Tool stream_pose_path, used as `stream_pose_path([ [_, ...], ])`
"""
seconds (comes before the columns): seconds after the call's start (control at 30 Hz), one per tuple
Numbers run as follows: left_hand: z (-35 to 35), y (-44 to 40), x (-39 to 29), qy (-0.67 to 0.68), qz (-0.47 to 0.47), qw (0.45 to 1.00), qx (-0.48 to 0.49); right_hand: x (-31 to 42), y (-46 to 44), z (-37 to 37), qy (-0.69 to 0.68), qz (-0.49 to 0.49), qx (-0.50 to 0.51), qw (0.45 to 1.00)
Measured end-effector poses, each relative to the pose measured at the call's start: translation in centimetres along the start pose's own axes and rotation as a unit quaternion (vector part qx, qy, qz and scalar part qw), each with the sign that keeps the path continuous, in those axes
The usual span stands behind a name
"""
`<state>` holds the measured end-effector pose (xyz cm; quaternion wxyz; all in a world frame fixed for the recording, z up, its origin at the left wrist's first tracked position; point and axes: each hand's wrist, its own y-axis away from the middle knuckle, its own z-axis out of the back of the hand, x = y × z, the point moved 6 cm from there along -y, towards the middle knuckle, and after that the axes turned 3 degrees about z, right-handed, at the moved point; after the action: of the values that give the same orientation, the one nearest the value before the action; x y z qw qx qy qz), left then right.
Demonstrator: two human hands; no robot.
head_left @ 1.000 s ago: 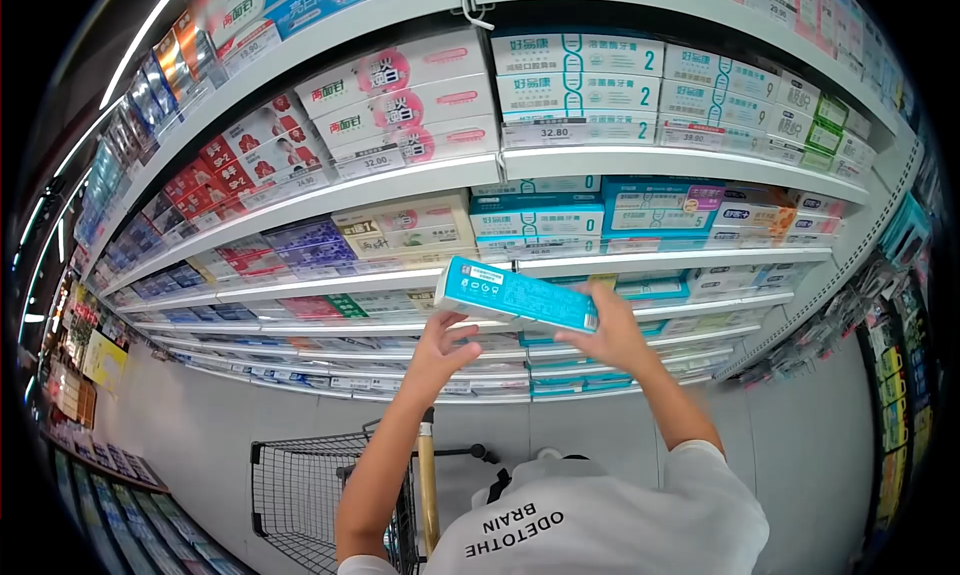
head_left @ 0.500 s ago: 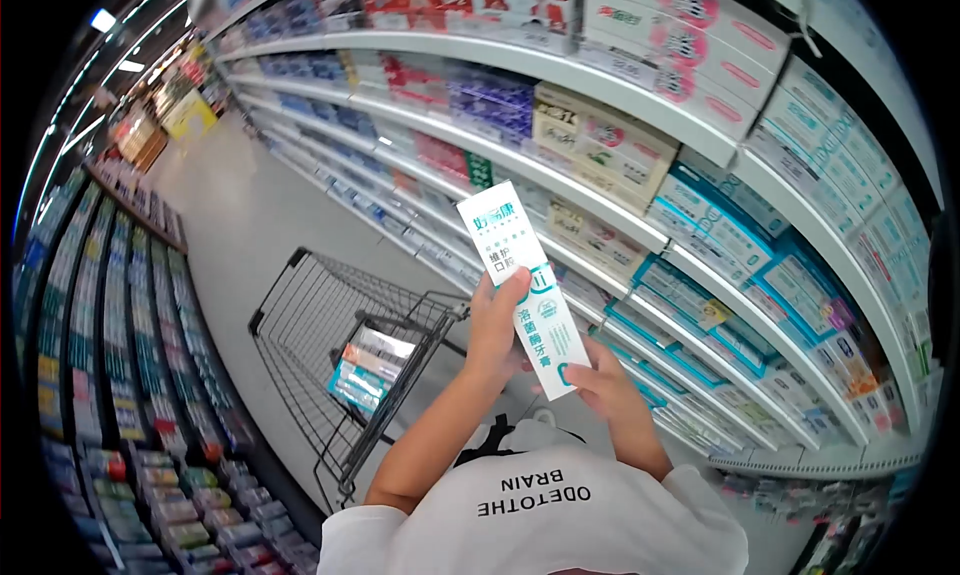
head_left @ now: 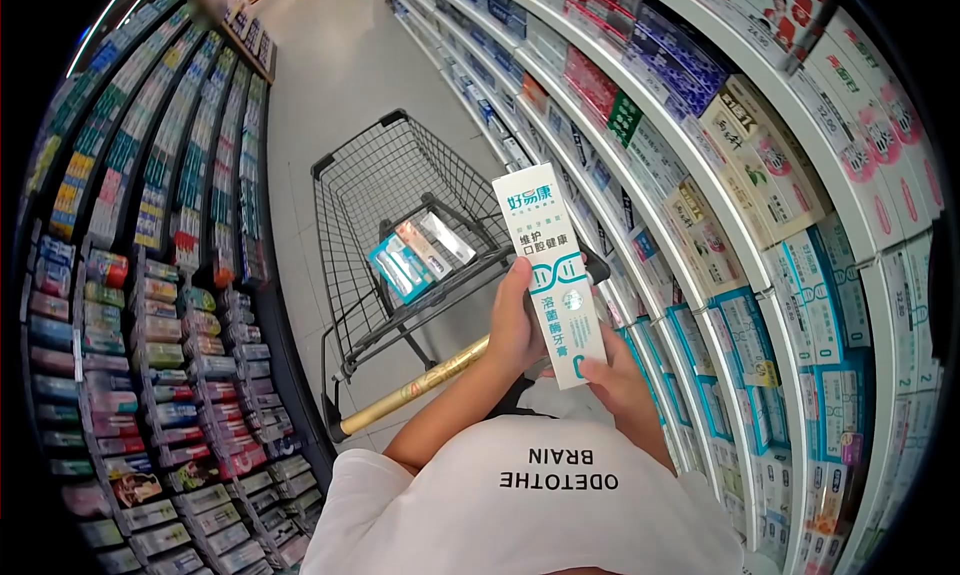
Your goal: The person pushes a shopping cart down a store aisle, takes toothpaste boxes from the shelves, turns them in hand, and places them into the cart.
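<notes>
A white toothpaste box (head_left: pixel 533 235) with teal print stands nearly upright in front of my chest, its printed face turned towards me. My left hand (head_left: pixel 515 315) grips its left edge, thumb along the side. Lower down, my right hand (head_left: pixel 622 377) holds the bottom right corner with the thumb on the front. The other fingers of both hands are mostly hidden behind the box. Beyond my hands is a black wire shopping cart (head_left: pixel 345 245), with several boxed packs (head_left: pixel 425 255) lying in it.
The cart's gold handle (head_left: pixel 415 385) lies close to my left forearm. Shelves of toothpaste boxes (head_left: pixel 760 155) run along the right. Racks of packaged goods (head_left: pixel 170 345) line the left. Between them the grey aisle floor (head_left: pixel 330 65) leads away.
My view has turned towards the aisle and cart, so the cart appears further right and its gold handle now shows. Both hands still hold the toothpaste box, which is now more upright.
</notes>
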<state>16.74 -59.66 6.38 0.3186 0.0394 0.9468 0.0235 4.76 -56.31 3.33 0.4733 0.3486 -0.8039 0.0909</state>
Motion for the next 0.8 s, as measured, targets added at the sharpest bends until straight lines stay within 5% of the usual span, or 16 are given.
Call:
stream_pose_path([
  [0.3,1.9,1.6,-1.7,0.040,-0.051,0.995,-0.071,-2.3,-1.3,0.5,-0.051,-0.099,0.001,0.994],
  [0.43,2.1,2.2,-2.2,0.022,-0.121,0.992,-0.015,-2.9,-1.3,-0.8,-0.098,-0.093,0.118,0.984],
  [0.53,2.8,2.5,-2.1,-0.011,-0.099,0.993,-0.059,-3.5,-1.4,-1.4,-0.101,-0.103,0.142,0.979],
  [0.67,3.5,3.6,-2.4,-0.056,-0.075,0.995,-0.038,-1.0,-1.8,0.7,0.100,0.056,-0.024,0.993],
  [0.8,2.1,4.5,-3.7,-0.042,-0.079,0.996,0.027,5.3,-1.1,-1.8,0.360,0.292,-0.077,0.882],
])
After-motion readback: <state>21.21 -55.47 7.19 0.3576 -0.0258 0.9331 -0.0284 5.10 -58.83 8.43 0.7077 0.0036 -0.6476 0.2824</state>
